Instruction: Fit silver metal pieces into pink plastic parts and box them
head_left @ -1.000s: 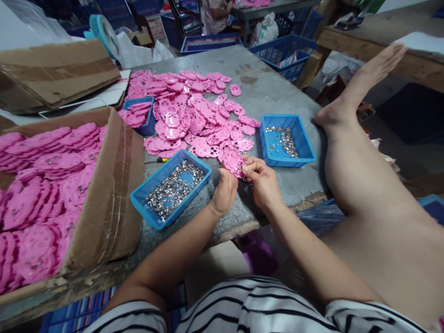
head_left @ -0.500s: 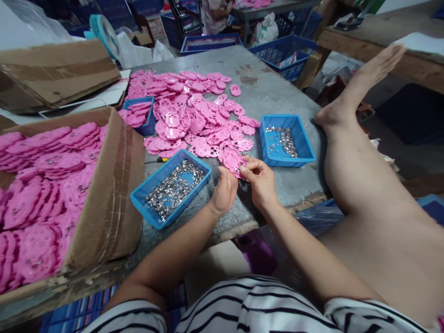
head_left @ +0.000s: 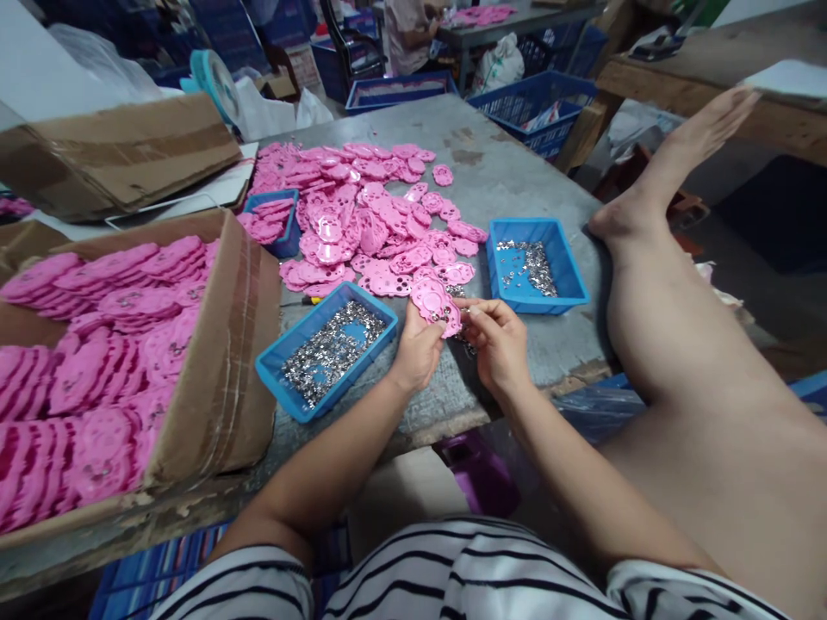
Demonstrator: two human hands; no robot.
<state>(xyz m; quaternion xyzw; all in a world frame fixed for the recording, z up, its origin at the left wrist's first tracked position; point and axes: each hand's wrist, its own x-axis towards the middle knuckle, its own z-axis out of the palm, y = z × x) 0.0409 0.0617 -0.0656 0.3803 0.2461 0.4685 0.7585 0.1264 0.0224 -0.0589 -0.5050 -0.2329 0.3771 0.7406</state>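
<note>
My left hand (head_left: 417,351) grips a pink plastic piece (head_left: 434,303) near the table's front edge, thumb on its face. Just right of that piece, my right hand (head_left: 500,343) is closed, thumb against fingers; what it pinches is too small to make out. Small metal parts (head_left: 456,291) lie on the table behind the hands. Left of my hands, a blue tray (head_left: 275,383) holds many metal parts. Another blue tray (head_left: 572,288) with fewer metal parts stands to the right. Beyond the hands spreads a pile of pink pieces (head_left: 368,220).
An open cardboard box (head_left: 242,344) full of pink pieces stands at the left. A small blue tray (head_left: 292,228) sits beside the pile. A bare leg and foot (head_left: 646,181) rest along the table's right side. A person (head_left: 408,34) sits beyond.
My right hand has moved slightly right, off the pink piece. My left thumb now lies over the piece's lower edge. The view has shifted slightly.
</note>
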